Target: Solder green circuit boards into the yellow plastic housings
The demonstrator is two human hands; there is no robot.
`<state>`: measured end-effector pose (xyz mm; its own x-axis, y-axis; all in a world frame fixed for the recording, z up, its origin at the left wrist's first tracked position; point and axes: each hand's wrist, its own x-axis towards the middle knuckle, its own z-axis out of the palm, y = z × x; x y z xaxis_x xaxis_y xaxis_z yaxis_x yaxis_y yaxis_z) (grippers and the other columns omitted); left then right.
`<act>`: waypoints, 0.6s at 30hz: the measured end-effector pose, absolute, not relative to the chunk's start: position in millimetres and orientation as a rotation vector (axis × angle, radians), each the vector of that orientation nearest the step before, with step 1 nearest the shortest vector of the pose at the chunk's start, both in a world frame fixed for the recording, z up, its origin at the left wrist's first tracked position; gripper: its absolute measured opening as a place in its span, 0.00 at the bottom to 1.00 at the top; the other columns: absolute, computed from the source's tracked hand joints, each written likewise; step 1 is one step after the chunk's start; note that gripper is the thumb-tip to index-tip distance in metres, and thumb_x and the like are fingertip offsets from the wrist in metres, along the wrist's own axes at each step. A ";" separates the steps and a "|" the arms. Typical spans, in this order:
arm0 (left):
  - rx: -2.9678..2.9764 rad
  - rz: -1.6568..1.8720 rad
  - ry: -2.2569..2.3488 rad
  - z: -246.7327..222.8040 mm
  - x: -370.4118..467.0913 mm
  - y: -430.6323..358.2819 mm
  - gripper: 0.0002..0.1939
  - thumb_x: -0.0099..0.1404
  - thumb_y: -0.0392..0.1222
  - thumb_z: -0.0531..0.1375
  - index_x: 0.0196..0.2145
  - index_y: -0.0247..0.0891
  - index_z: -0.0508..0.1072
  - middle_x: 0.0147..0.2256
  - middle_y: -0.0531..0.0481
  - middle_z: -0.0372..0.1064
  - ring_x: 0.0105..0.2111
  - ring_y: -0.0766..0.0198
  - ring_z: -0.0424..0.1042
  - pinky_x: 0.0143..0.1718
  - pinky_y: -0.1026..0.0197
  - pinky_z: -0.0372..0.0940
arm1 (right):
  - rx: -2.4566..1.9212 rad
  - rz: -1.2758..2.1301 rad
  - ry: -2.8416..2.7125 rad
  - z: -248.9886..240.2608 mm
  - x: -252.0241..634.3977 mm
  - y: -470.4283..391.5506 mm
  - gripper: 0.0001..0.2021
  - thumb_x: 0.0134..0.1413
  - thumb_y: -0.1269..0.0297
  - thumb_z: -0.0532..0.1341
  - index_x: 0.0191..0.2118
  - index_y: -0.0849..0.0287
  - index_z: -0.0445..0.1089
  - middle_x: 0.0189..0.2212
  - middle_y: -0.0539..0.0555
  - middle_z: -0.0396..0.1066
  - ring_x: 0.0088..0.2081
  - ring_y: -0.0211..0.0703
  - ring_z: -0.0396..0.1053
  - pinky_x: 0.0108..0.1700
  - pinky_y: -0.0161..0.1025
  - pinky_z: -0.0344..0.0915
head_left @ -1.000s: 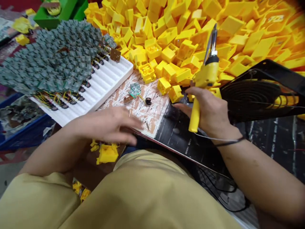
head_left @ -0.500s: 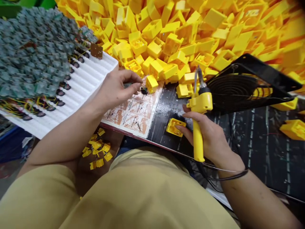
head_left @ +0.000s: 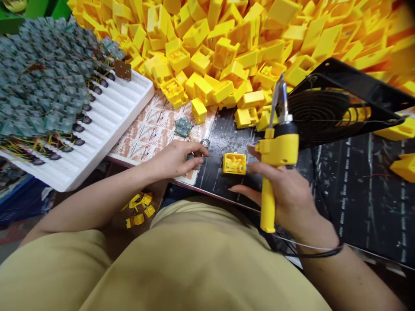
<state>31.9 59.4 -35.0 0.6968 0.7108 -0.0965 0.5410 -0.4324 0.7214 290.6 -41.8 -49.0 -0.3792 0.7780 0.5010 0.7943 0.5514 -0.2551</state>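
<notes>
In my right hand is a yellow soldering gun, its metal tip and thin feed tube pointing up and away from me. The thumb sticks out left of the handle. Just left of those fingers, an open yellow plastic case lies hollow side up on the black board. My left hand has thumb and fingers closed together at the board's left part; what is between them is mostly hidden. Near its fingertips sits a small round black part, with thin wires running toward a green circuit board.
A big heap of yellow cases covers the back. At left, a white foam tray carries many wired circuit boards. A black fan leans at right. Small yellow pieces lie below the table edge. A black cable crosses my right wrist.
My left hand has moved right and toward me, leaving the green circuit board in view. The open case now lies apart from my right thumb. The soldering gun has shifted slightly right.
</notes>
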 end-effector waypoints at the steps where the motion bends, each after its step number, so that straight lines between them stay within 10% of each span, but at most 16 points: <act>1: 2.192 0.262 0.953 -34.7 31.8 58.6 0.12 0.65 0.35 0.59 0.45 0.36 0.77 0.34 0.51 0.80 0.35 0.66 0.78 0.38 0.66 0.68 | -1.238 0.019 -2.234 -46.0 292.8 -37.7 0.24 0.58 0.55 0.68 0.55 0.56 0.61 0.40 0.57 0.74 0.39 0.51 0.73 0.42 0.47 0.70; 8: 2.791 0.002 1.003 -29.2 33.9 52.5 0.14 0.69 0.40 0.57 0.47 0.42 0.79 0.34 0.47 0.80 0.35 0.57 0.78 0.44 0.55 0.67 | -1.144 0.058 -2.370 -46.8 283.5 -26.9 0.15 0.65 0.67 0.60 0.54 0.60 0.61 0.41 0.57 0.73 0.40 0.47 0.72 0.46 0.45 0.70; 12: 2.807 -0.026 1.048 -31.0 32.3 51.3 0.14 0.69 0.44 0.58 0.48 0.39 0.78 0.33 0.46 0.80 0.35 0.56 0.79 0.42 0.56 0.68 | -1.270 -0.104 -2.332 -45.4 274.3 -40.4 0.20 0.63 0.53 0.62 0.54 0.61 0.62 0.34 0.55 0.72 0.33 0.45 0.70 0.37 0.41 0.67; 18: 2.730 -0.055 0.976 -32.8 31.1 55.3 0.15 0.69 0.36 0.55 0.50 0.42 0.76 0.42 0.48 0.80 0.39 0.58 0.79 0.39 0.60 0.69 | -1.083 0.352 -2.413 -39.7 281.3 -31.4 0.18 0.66 0.60 0.59 0.58 0.55 0.58 0.48 0.57 0.72 0.50 0.50 0.70 0.54 0.49 0.66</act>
<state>31.1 55.3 -32.8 0.7758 0.6203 -0.1157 0.6293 -0.7474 0.2130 281.3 -31.4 -39.7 -0.5787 0.7540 0.3108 0.6338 0.6557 -0.4104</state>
